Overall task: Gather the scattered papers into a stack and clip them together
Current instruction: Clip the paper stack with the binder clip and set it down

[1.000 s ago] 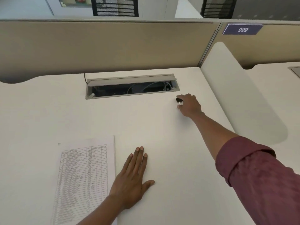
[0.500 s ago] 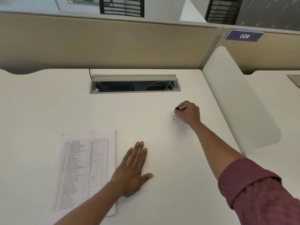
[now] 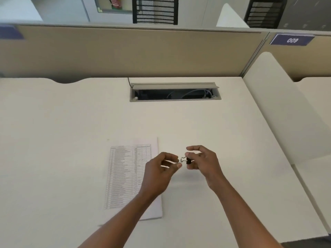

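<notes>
A stack of papers (image 3: 131,176) lay on the desk (image 3: 53,140). Just right of it, the left hand (image 3: 159,169) hovered, fingers loosely curled and empty, near the clip (image 3: 186,160) pinched in the right hand (image 3: 202,161). The clip might spring free mid-squeeze.

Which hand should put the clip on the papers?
Probably the right hand: it already holds the black binder clip. The left hand, empty beside the clip, hovers over the paper stack and could steady it.
</notes>
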